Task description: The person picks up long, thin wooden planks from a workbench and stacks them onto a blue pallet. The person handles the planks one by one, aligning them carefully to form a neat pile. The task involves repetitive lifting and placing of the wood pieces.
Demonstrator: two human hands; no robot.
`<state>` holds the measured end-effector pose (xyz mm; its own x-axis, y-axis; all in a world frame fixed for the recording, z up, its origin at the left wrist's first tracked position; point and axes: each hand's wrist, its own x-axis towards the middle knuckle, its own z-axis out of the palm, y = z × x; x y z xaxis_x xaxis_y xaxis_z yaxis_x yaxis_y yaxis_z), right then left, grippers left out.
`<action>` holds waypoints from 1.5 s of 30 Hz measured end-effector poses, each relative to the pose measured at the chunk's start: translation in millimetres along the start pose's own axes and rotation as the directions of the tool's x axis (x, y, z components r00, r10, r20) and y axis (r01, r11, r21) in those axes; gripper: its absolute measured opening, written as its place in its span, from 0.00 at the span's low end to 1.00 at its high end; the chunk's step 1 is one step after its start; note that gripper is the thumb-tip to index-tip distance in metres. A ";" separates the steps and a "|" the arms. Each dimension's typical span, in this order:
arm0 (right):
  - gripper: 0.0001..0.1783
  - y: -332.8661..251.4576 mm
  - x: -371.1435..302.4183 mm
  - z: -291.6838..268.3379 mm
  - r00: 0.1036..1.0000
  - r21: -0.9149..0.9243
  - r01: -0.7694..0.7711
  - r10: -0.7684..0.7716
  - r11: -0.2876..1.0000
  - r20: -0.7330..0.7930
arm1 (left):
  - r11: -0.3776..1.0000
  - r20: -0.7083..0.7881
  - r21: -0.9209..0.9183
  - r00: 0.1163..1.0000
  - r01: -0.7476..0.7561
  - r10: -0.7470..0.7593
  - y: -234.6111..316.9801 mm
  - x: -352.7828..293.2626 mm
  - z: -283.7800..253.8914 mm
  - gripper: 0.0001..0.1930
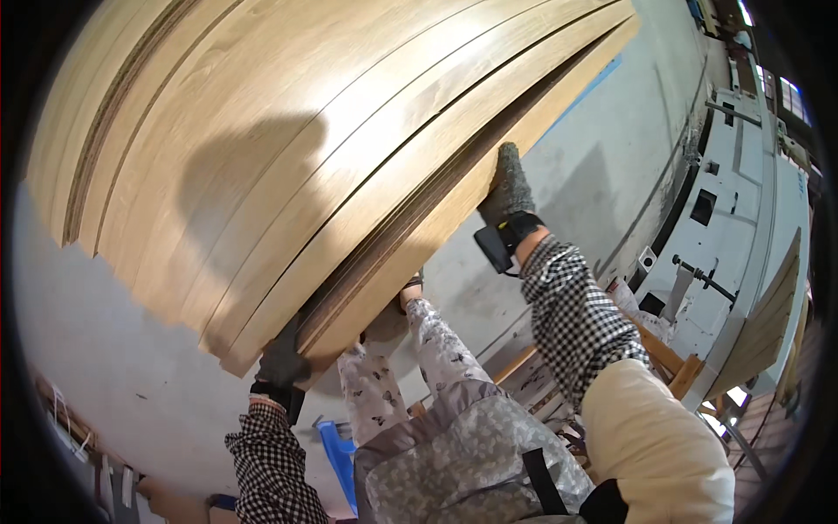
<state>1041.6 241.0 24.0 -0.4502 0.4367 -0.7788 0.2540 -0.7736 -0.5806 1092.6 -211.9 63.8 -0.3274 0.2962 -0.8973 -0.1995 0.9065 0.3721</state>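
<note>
My left hand (284,356), in a dark grey glove, is closed at the near end of a long light-wood board (429,234). Farther along, my right hand (510,185), in a grey knitted glove, grips the same board's right edge; part of its fingers is hidden. This board is the outermost on the right. A dark gap separates it from the other light-wood boards (253,188), which lie side by side in a large stack. My head's shadow falls across them.
Right of the stack runs a grey floor (602,166). Beyond it stands a long light-grey machine (733,192) with square openings, and a wooden panel (759,323) leans there. A blue plastic object (337,458) is near my legs. Assorted items line the lower left.
</note>
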 end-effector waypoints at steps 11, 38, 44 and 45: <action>0.34 -4.6 24.0 5.0 0.998 -0.197 0.005 0.007 0.980 0.061 | 0.568 -0.621 -0.777 0.480 -0.273 -0.619 -56.3 -87.8 118.0 0.17; 0.34 -12.2 -19.4 13.1 0.978 -0.087 -0.061 0.076 0.994 0.192 | 0.650 -0.375 -0.707 0.632 0.279 -0.678 -63.1 -18.8 139.4 0.28; 0.33 -13.7 -10.8 16.9 0.985 -0.168 -0.085 0.108 0.982 0.133 | 0.059 -0.276 -0.959 0.870 -0.276 -0.409 -57.6 -19.1 154.7 0.27; 0.31 -16.0 -8.7 8.9 0.983 -0.192 -0.092 0.119 0.977 0.138 | -0.296 -0.232 -0.902 0.931 -0.314 -0.282 -81.0 -21.8 177.7 0.26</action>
<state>1033.8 245.5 42.1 -0.5301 0.2740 -0.8024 0.4541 -0.7074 -0.5416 1280.0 -238.4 10.9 -0.4625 -0.0495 -0.8852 -0.6714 -0.6326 0.3861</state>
